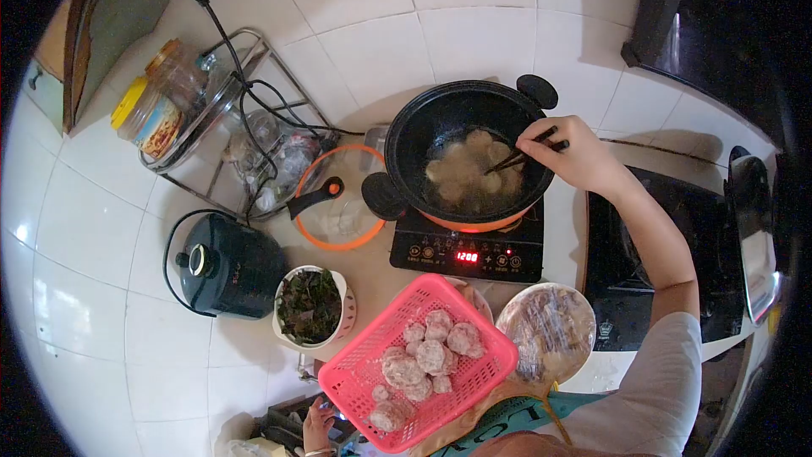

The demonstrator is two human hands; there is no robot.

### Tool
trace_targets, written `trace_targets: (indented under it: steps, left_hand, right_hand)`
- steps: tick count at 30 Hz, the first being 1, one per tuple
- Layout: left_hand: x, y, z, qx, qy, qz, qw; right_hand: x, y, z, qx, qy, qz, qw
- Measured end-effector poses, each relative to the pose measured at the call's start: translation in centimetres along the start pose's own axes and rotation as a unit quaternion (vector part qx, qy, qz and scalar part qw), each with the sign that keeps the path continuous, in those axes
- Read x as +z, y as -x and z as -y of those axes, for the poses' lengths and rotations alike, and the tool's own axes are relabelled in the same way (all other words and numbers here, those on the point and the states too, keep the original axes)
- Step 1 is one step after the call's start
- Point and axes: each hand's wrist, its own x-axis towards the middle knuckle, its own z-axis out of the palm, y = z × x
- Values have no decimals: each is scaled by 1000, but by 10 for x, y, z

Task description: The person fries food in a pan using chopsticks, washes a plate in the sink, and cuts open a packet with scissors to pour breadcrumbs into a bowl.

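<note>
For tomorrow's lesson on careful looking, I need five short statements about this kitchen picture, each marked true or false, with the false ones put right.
1. The right hand holds dark chopsticks over the pot. True.
2. The leafy greens are in the pot. False: they are in a white bowl.
3. The clear lid has an orange rim. True.
4. The display below the pot is dark. False: it is lit, with red digits.
5. The basket of pale lumps is blue. False: it is pink.
</note>
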Motion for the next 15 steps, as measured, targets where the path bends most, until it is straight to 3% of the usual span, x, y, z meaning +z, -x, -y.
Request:
trace_targets:
  steps: [6,9,13,15]
  left_hand:
    - [2,0,-3,3,3,25,1000]
    - [4,0,0,0,13,19,1000]
    - [4,4,-1,5,14,25,1000]
    - [2,3,3,-2,16,16,1000]
  right_hand:
    - [-1,15,31,-51,-13,37,998]
    - [-3,13,25,-101,-15,-8,995]
    - [-9,5,18,-48,20,-64,997]
    - [-13,6,21,-4,37,-24,999]
